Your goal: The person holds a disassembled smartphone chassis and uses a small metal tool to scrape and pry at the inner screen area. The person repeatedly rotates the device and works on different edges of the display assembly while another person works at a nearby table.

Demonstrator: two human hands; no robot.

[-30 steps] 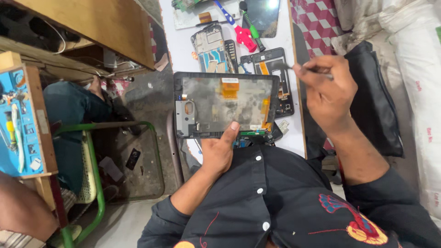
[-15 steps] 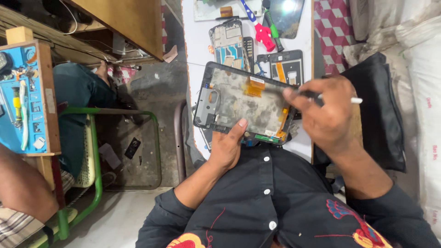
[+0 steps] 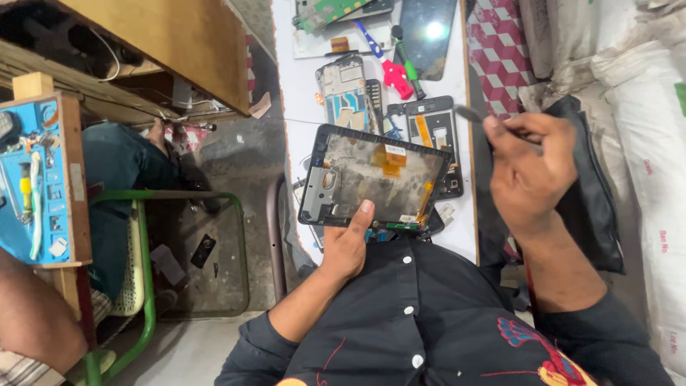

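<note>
Close against the dark shirt (image 3: 457,314), at about six o'clock in the view, the left hand (image 3: 348,246) props up an opened tablet frame (image 3: 371,182). Its thumb lies over the near edge onto the exposed inner face, and the other fingers are hidden beneath, so the hand is closed on the frame's near rim. The frame hangs over the near end of the white worktop (image 3: 300,86), not resting flat on it.

At about three o'clock, the right hand (image 3: 532,168) is bunched around a thin tool (image 3: 468,113), fingers pinched together on its shaft, the tip clear of the tablet and pointing toward eleven o'clock.

To do this step well, I judge the left hand should keep the frame steady and level, thumb away from the orange flex strips (image 3: 389,161), while the tool comes in shallow at the right edge near the small green board (image 3: 400,226), prying gently and not stabbing.

The frame's long axis runs roughly nine to three o'clock, tilted slightly so the right end sits lower. Its open face looks up at the camera.

Farther out, toward twelve o'clock, lie two phone frames (image 3: 346,89), a red-handled tool (image 3: 389,68) and a green-handled one (image 3: 407,61), then a dark glass panel (image 3: 425,32). At nine o'clock a blue parts tray (image 3: 32,179) sits on a wooden stand beside a green chair frame (image 3: 146,286).
</note>
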